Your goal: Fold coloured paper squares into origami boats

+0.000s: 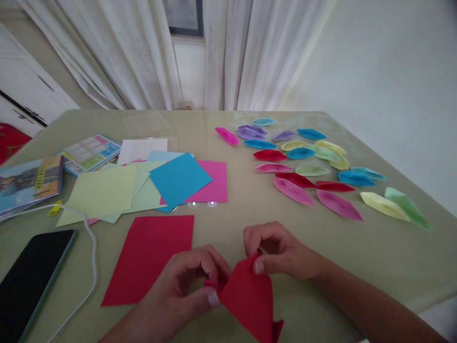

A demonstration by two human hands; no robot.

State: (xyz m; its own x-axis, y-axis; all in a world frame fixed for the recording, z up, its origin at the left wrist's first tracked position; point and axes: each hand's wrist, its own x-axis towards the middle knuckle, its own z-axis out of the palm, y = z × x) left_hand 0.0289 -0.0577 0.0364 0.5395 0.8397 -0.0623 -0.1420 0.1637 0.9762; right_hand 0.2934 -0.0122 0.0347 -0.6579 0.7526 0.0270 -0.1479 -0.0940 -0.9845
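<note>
A partly folded piece of red paper (pixel 247 296) is held between my two hands above the table's near side. My left hand (pixel 191 281) pinches its left corner between thumb and fingers. At the top edge, my right hand (pixel 276 250) grips it with thumb and forefinger. A small folded flap sticks out at the paper's lower right, and its bottom runs out of view. Beside my left hand, a flat red sheet (pixel 153 252) lies on the table, its lower right part hidden behind that hand.
Folded paper boats (pixel 293 190) in several colours spread over the table's right side. Coloured sheets (pixel 103 188) overlap at the left, with a blue square (pixel 180 178) on top. A black phone (pixel 30 281), a white cable (pixel 93 252) and booklets (pixel 30 181) lie at far left.
</note>
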